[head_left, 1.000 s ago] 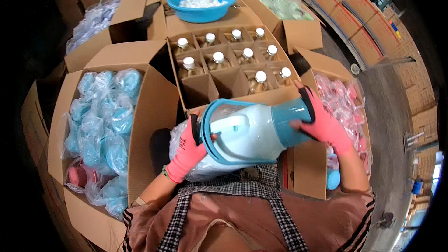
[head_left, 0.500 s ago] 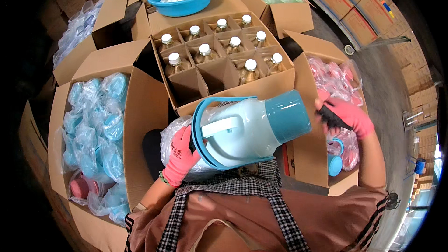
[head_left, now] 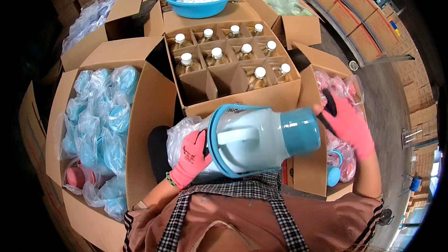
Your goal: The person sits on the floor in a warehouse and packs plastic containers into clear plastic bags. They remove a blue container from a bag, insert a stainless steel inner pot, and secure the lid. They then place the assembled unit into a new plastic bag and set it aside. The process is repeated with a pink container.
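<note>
A white plastic jug with a blue rim, blue handle and blue cap lies on its side in front of my chest. My left hand, in a pink glove, grips its wide rim end from the left. My right hand, also in a pink glove with a dark palm, is off the jug. It hovers with its fingers spread over the right-hand carton of pink items in plastic bags. A clear plastic bag lies crumpled under the jug.
Ahead stands a divided carton of bottles with white caps. Behind it is a blue basin of white caps. A carton of bagged blue items is on my left, a carton of green ones at the back right. Stacked cartons line the far right.
My right hand has let go of the jug's cap end and moved right, over the carton of pink items. The jug stays in my left hand.
</note>
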The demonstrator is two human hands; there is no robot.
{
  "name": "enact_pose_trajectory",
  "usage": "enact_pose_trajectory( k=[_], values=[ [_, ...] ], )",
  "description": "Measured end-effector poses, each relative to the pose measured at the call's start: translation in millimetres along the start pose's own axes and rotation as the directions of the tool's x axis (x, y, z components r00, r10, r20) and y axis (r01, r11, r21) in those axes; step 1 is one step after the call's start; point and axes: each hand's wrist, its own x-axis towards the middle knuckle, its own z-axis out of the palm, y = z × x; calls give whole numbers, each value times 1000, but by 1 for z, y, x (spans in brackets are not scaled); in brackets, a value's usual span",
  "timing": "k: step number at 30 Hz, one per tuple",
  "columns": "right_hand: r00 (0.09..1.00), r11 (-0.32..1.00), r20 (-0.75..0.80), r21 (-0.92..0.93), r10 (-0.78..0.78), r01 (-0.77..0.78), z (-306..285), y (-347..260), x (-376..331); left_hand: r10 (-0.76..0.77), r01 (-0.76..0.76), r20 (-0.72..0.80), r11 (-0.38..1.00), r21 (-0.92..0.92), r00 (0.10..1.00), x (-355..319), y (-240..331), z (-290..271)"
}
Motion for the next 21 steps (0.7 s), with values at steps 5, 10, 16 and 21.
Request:
enact_pose_trajectory(
  k=[5, 10, 16, 21],
  values=[
    [433, 406, 132, -186, -892, 895, 88, -57, -28, 30, -21, 87, 994, -104, 996, 24, 10, 1],
    [356, 257, 278, -337, -892, 906, 84, -63, -8, -12, 14, 36, 998, -53, 999, 25, 16, -17],
    [838, 653, -119, -688, -532, 317, 32, -34, -5, -63, 63, 10, 997, -37, 998, 6, 2, -26],
    [514, 382, 253, -427, -820, 819, 108, -74, -1, 42, -32, 136, 997, -75, 990, 10, 12, -25]
  ],
)
